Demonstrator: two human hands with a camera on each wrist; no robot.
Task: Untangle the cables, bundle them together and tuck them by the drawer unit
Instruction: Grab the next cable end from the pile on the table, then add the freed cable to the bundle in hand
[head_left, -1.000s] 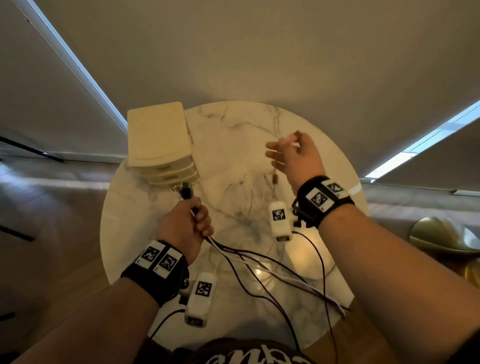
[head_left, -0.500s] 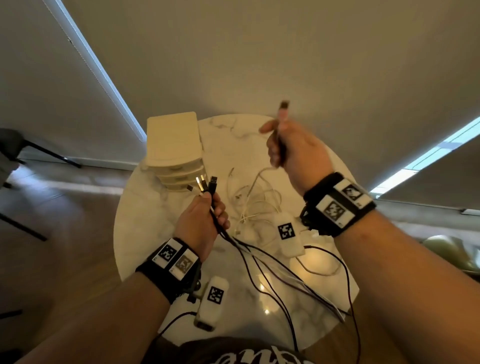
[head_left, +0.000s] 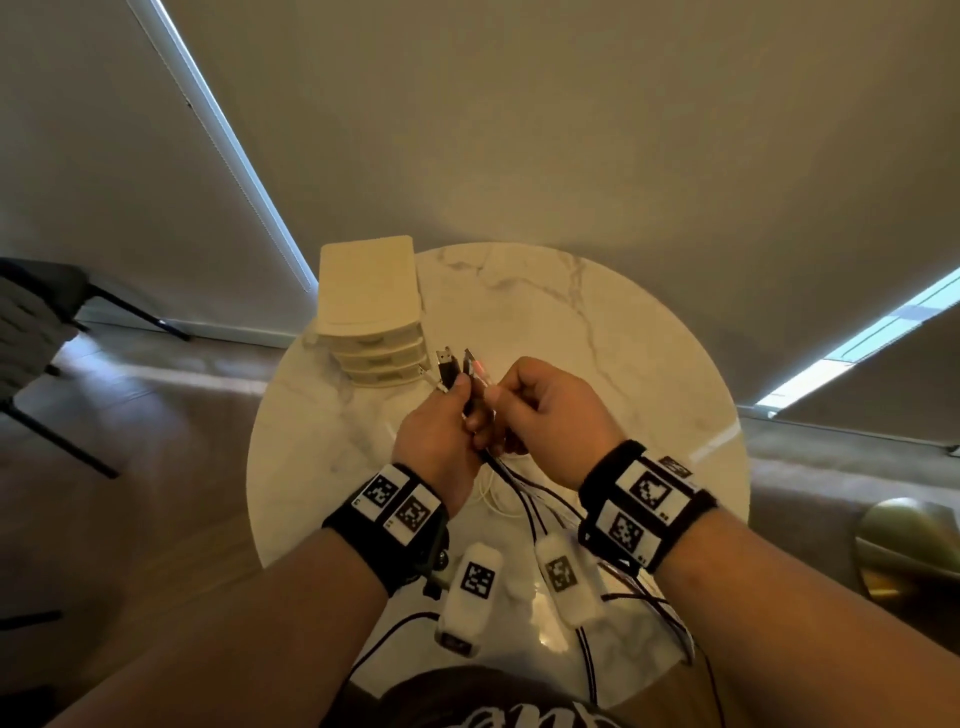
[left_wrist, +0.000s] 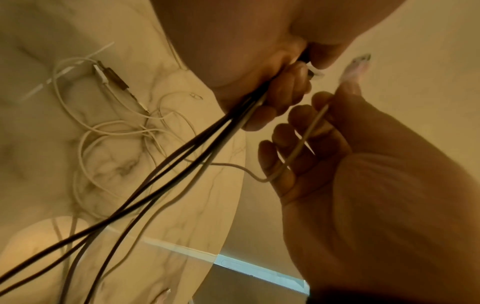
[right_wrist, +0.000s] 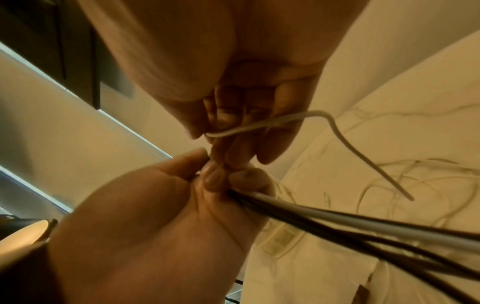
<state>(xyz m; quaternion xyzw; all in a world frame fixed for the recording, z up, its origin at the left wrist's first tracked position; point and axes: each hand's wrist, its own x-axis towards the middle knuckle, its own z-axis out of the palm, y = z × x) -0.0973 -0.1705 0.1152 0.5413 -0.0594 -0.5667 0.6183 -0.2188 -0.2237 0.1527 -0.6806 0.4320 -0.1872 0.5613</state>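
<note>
Above the round marble table, my left hand grips a bundle of dark cables near their plugs, which stick up past its fingers. My right hand is right beside it and pinches a thin white cable whose plug end points up next to the dark plugs. Both hands' fingers touch. The white cable runs down across my right palm. The cream drawer unit stands at the table's far left, just beyond the hands. Loose white cables lie tangled on the marble beneath.
Dark cables trail from my left hand over the table's near edge. Two white tagged modules hang below my wrists. A dark chair stands at the left and a brass round object at the right.
My right hand has come down and left with the white cable's plug, meeting my left hand. The left hand has kept its hold on the dark bundle near the drawer unit.
</note>
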